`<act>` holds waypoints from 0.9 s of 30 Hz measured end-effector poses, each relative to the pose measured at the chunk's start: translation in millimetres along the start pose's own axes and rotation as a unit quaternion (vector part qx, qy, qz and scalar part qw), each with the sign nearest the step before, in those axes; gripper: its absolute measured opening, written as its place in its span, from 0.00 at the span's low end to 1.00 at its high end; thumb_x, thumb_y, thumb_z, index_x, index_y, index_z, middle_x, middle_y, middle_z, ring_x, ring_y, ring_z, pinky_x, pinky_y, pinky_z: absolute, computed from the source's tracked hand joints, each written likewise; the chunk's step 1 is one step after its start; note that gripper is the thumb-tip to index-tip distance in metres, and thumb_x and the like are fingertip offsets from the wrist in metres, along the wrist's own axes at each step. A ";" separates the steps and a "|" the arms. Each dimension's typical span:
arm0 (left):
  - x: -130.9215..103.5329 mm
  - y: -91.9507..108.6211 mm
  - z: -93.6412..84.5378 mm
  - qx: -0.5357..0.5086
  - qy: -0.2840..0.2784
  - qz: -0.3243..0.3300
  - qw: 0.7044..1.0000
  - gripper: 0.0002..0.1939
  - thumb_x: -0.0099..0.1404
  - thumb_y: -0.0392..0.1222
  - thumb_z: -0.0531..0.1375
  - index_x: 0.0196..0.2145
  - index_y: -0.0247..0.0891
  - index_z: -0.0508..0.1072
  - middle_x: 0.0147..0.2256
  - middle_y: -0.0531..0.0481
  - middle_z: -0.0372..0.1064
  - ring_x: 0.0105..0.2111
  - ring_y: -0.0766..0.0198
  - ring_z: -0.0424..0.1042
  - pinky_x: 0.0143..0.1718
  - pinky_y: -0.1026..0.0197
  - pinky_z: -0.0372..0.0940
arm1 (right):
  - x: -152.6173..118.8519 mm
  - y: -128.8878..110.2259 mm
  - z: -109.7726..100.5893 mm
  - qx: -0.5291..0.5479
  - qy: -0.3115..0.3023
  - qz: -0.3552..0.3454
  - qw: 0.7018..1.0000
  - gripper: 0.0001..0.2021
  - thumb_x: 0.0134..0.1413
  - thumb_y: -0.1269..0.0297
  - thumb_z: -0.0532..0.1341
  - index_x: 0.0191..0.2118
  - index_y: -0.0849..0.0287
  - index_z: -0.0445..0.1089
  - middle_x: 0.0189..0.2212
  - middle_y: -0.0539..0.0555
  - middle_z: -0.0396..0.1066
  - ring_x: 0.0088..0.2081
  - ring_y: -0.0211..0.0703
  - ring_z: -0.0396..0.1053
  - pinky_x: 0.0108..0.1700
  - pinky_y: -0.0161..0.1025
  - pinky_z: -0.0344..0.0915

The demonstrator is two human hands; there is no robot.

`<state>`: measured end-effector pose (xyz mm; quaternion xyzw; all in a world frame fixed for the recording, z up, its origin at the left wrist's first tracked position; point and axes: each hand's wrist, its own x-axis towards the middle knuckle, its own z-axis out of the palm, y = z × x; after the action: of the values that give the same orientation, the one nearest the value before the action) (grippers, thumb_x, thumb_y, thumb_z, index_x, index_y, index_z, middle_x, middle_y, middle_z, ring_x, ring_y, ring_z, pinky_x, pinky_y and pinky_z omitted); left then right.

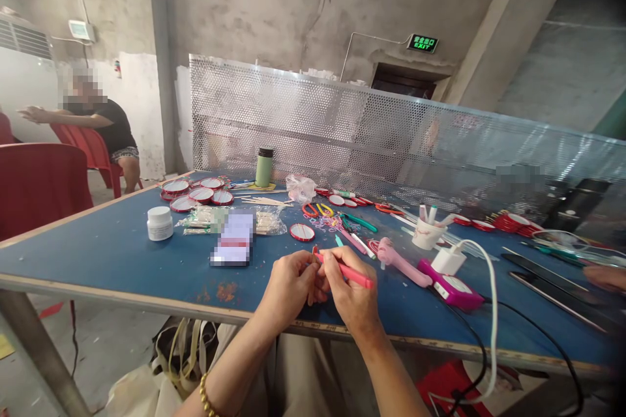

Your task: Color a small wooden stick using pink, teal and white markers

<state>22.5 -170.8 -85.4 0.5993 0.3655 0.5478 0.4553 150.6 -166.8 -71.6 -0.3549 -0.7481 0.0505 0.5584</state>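
Note:
My right hand (353,287) grips a pinkish-red pen (356,275) like a writing tool, its tip pointing left toward my other hand. Close against it, my left hand (292,280) has its fingers pinched together; a small bit of red shows at the fingertips, but what they hold is mostly hidden. Both hands are over the front edge of the blue table. Just beyond them lies a round, red-rimmed disc (302,232). Several pens (359,244) and pliers with red handles (310,210) lie farther back.
A phone (233,238), a white jar (160,223) and a green bottle (265,167) stand or lie left. Rightward are a pink glue gun (403,264), a purple power strip (450,285), a cup of pens (426,234) and cables. Another person's hand (605,277) shows far right; someone sits at left.

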 end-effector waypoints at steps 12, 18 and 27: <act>2.3 -10.0 0.0 -0.021 -0.007 -0.003 1.000 0.13 0.65 0.47 0.54 0.26 0.39 0.67 0.20 0.53 0.71 0.19 0.63 0.73 0.22 0.64 0.67 | -0.1 -1.6 -0.9 0.016 0.015 0.017 1.000 0.14 0.66 0.61 0.55 0.29 0.58 0.66 0.19 0.47 0.67 0.19 0.34 0.65 0.26 0.32 0.63; 1.1 -4.7 -0.1 -0.014 -0.003 -0.009 1.000 0.13 0.65 0.48 0.55 0.26 0.39 0.67 0.18 0.53 0.69 0.19 0.63 0.73 0.21 0.65 0.67 | 0.2 -0.6 0.4 0.016 0.006 0.023 1.000 0.14 0.66 0.61 0.55 0.28 0.57 0.66 0.19 0.47 0.67 0.19 0.35 0.65 0.26 0.32 0.63; 0.6 0.5 0.1 -0.016 -0.005 -0.008 1.000 0.14 0.64 0.48 0.55 0.24 0.39 0.66 0.19 0.53 0.70 0.19 0.63 0.73 0.21 0.65 0.67 | 0.5 -0.1 0.3 0.000 0.009 0.017 1.000 0.14 0.67 0.61 0.55 0.29 0.58 0.66 0.19 0.47 0.68 0.19 0.34 0.65 0.26 0.32 0.63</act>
<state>22.6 -170.4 -84.8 0.5917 0.3589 0.5471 0.4710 150.2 -166.4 -71.2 -0.3677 -0.7372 0.0569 0.5641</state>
